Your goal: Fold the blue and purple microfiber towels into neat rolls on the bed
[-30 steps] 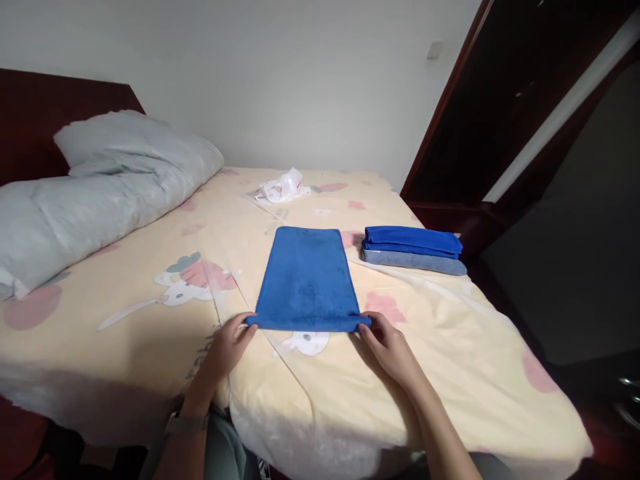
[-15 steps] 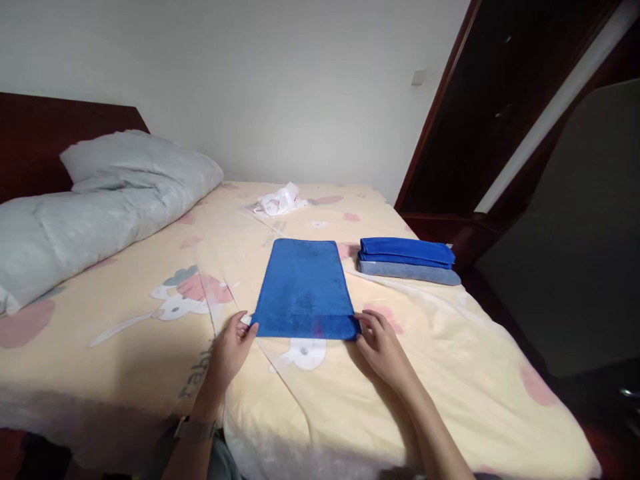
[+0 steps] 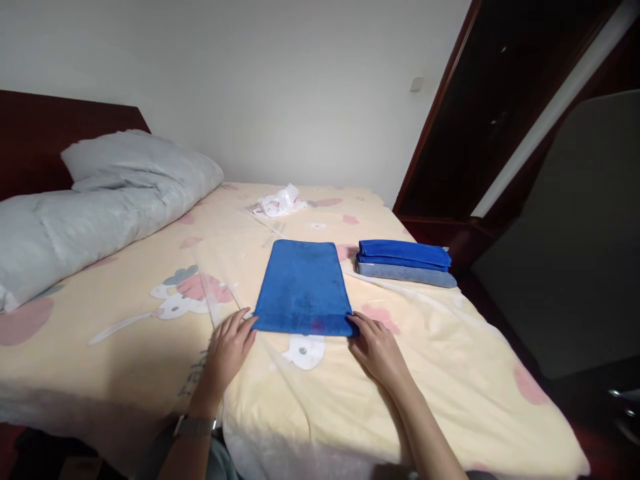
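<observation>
A blue towel [image 3: 304, 280] lies flat on the bed, its near edge turned over in a narrow strip. My left hand [image 3: 232, 350] is closed at the near left corner of the strip, thumb against the cloth. At the near right corner, my right hand [image 3: 379, 347] has its fingers over the folded edge and its thumb close to the front, pinching it. Dark damp-looking marks show on the towel's surface. To the right sits a stack of folded cloths, a bright blue towel [image 3: 405, 253] on top of a grey-blue towel [image 3: 407, 275].
The bed is covered by a cream patterned sheet [image 3: 310, 427]. A crumpled white plastic bag [image 3: 280, 201] lies near the wall. A grey quilt [image 3: 125, 187] is heaped at the left beside the dark wooden headboard [image 3: 65, 130]. The bed's right edge drops off toward dark furniture [image 3: 450, 133].
The folded near strip of the towel has shifted slightly away from me, both hands with it. My left fingers have stretched forward a little. The stacked towels stay put.
</observation>
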Demonstrator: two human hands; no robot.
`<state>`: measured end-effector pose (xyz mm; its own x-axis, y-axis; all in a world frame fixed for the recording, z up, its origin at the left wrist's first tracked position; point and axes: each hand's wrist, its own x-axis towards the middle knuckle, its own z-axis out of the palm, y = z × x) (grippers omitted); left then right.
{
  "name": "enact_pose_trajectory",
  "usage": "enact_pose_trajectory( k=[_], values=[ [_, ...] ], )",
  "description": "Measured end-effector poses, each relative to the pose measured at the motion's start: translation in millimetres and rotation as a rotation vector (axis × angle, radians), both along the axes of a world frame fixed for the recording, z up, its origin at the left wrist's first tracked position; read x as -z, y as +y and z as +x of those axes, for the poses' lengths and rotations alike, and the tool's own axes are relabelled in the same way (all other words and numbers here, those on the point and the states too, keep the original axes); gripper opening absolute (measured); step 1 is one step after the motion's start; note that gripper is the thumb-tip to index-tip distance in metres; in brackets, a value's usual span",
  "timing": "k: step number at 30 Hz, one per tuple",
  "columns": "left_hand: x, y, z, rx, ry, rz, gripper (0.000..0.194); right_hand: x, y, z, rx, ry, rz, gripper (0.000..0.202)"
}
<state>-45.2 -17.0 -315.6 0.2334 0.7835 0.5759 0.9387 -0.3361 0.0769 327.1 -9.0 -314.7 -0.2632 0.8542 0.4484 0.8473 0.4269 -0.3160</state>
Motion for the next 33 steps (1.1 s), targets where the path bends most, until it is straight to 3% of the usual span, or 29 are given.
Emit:
enact_pose_trajectory(
  k=[6, 11, 17, 21, 27, 33],
  values=[
    [2.3, 4, 0, 0.035, -0.053, -0.059, 0.031, 0.1, 3, -4, -0.022, 0.006, -0.017, 0.036],
    [-2.1, 5, -2, 0.048, -0.036, 0.0, 0.028, -5.1, 2, -5, 0.022, 0.009, -0.053, 0.031],
    [-18.6, -18, -15, 0.178, 0.189, 0.135, 0.028, -19.1, -23, 14, -0.094, -0.065, -0.048, 0.028],
    [-18.9, -30, -12, 0.25, 0.216, 0.156, 0.03, -25.5, -36, 22, -0.104, -0.023, -0.147, 0.023],
    [-2.9, -18, -8, 0.273, -0.077, -0.025, 0.027, -18.8, -27, 17, -0.025, 0.21, -0.242, 0.03],
    [6.4, -6, -7, 0.084, -0.406, -0.256, 0.026, -5.7, -3, 6, 0.085, 0.6, -0.398, 0.035]
  ],
)
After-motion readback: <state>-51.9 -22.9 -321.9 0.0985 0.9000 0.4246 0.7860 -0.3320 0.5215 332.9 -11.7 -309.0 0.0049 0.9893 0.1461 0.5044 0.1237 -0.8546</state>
